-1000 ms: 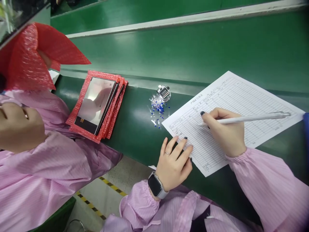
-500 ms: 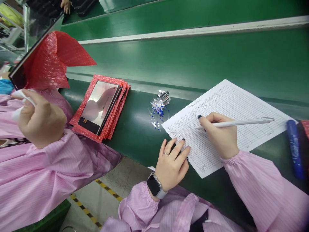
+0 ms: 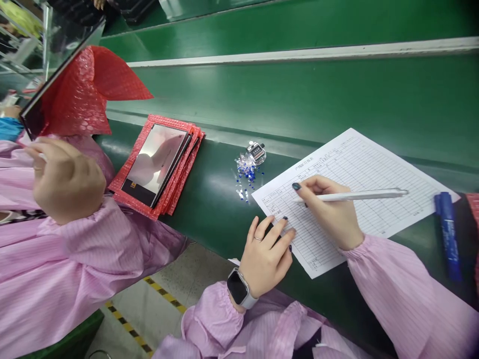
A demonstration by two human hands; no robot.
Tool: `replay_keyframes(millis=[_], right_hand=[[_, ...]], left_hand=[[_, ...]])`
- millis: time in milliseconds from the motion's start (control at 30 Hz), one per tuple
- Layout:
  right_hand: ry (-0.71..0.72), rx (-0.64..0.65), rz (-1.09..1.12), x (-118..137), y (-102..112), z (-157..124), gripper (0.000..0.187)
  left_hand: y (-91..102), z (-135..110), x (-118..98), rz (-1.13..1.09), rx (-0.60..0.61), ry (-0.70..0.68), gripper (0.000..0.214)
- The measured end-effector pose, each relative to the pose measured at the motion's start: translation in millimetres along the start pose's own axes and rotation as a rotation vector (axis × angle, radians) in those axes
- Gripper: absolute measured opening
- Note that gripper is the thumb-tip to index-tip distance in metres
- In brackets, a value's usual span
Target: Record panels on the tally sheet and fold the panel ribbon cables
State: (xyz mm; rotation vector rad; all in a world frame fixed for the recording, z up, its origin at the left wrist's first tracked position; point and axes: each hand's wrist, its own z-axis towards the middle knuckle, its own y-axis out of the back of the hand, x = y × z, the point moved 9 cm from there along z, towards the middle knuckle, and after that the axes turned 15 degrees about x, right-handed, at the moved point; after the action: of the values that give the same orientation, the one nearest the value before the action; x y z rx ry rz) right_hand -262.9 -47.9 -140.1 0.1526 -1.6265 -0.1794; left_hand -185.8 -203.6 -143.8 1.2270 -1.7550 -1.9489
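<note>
My right hand (image 3: 331,214) is closed around a white pen (image 3: 359,195), with the tip on the left part of a printed form sheet (image 3: 377,174) that lies on the green bench. My left hand (image 3: 266,254), with a ring and a smartwatch (image 3: 238,288), rests with fingers spread flat on the sheet's near left corner. Both my sleeves are pink.
A tally counter (image 3: 255,151) and several tiny blue and clear bits (image 3: 245,177) lie left of the sheet. A stack of display panels on red bubble wrap (image 3: 159,164) sits further left. A co-worker's closed hand (image 3: 63,179) and red bubble bag (image 3: 80,89) are at far left. A blue marker (image 3: 446,234) lies at right.
My right hand has slid the pen leftward over the form. The co-worker's hand has risen at the left. The view has shifted, bringing the blue marker in.
</note>
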Motion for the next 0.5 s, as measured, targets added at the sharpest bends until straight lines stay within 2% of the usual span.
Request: replay_keyframes(millis=[100,200,500], right_hand=[[0.066,0.14,0.007,7,-26,7,0.035],[0.076,0.145,-0.028,6,-38,12,0.043],[0.112,0.006,-0.049,3,-23,12,0.038]], left_hand=[[-0.1,0,1,-0.01,0.01,0.005,0.037],[0.5,1,1,-0.021,0.016,0.006,0.038],[2.4,0,0,-0.02,0.002,-0.011,0.038]])
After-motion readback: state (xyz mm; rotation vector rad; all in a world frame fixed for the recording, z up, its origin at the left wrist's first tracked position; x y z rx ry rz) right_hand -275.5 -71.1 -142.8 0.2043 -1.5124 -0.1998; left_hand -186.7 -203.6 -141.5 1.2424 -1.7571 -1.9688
